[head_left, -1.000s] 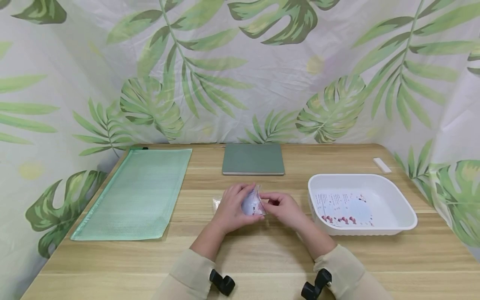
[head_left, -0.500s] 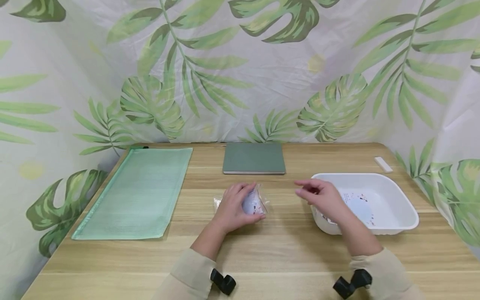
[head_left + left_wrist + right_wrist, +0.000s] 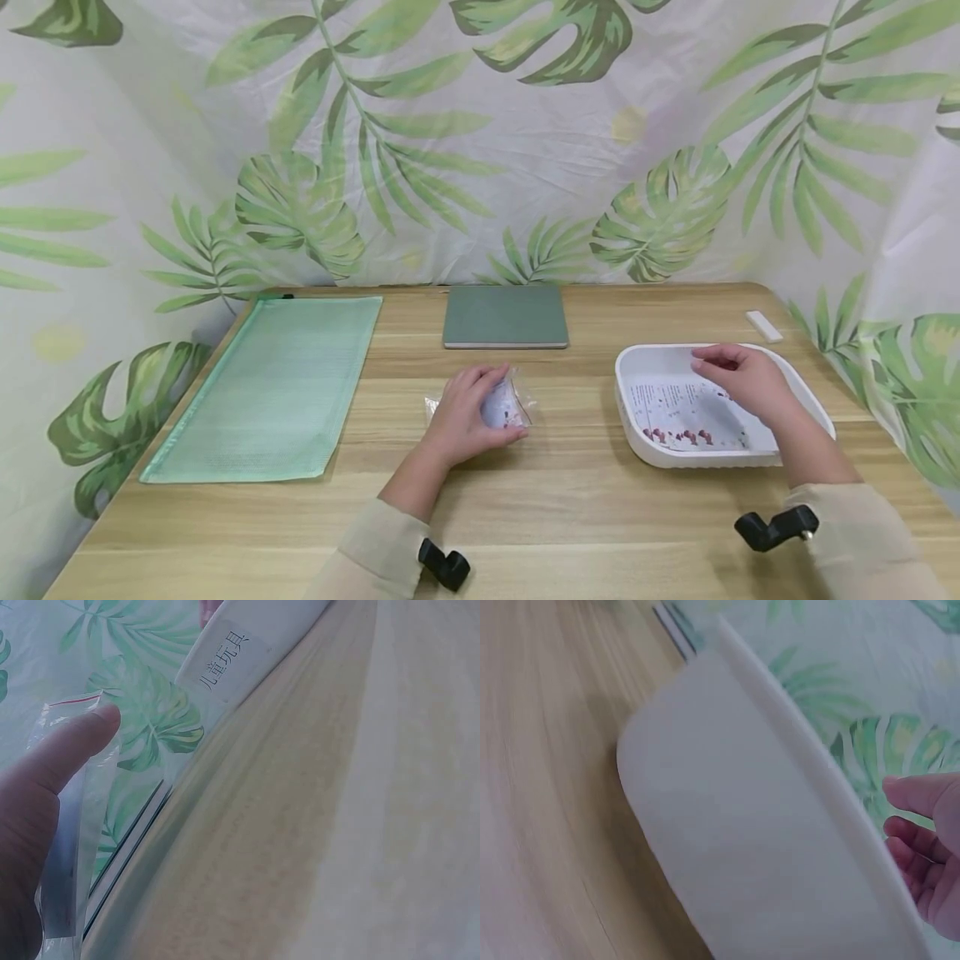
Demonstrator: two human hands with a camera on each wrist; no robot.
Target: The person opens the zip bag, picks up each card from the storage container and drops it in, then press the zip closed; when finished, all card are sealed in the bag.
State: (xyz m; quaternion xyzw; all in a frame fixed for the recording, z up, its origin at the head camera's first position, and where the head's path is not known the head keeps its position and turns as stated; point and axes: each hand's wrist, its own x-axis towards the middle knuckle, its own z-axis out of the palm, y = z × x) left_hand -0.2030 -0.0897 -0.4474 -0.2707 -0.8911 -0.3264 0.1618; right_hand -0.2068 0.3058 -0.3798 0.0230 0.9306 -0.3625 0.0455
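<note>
My left hand (image 3: 467, 417) grips a small clear zip bag (image 3: 522, 402) upright over the table, thumb in front and fingers behind. Pale blue printed contents show through it; a red zip line crosses the bag (image 3: 73, 700) in the left wrist view. Over the white plastic tub (image 3: 637, 454) hovers my right hand (image 3: 742, 385), its fingers loosely bent. Between thumb and fingers a gap shows in the right wrist view, with nothing visible in it. Inside the tub lies a printed sheet (image 3: 663, 408) with text and small red figures, partly hidden by the hand.
A green mesh zip pouch (image 3: 277, 392) lies flat at the left. A green notebook (image 3: 506, 317) is at the back middle. Beyond the tub is a small white strip (image 3: 763, 326). The tub's side carries a label (image 3: 223, 661). A leaf-patterned curtain (image 3: 420, 150) stands behind the table.
My right hand has left the clear zip bag and moved right, first across the tub's near left corner, now over its middle. The left hand keeps its hold on the bag, nearly still.
</note>
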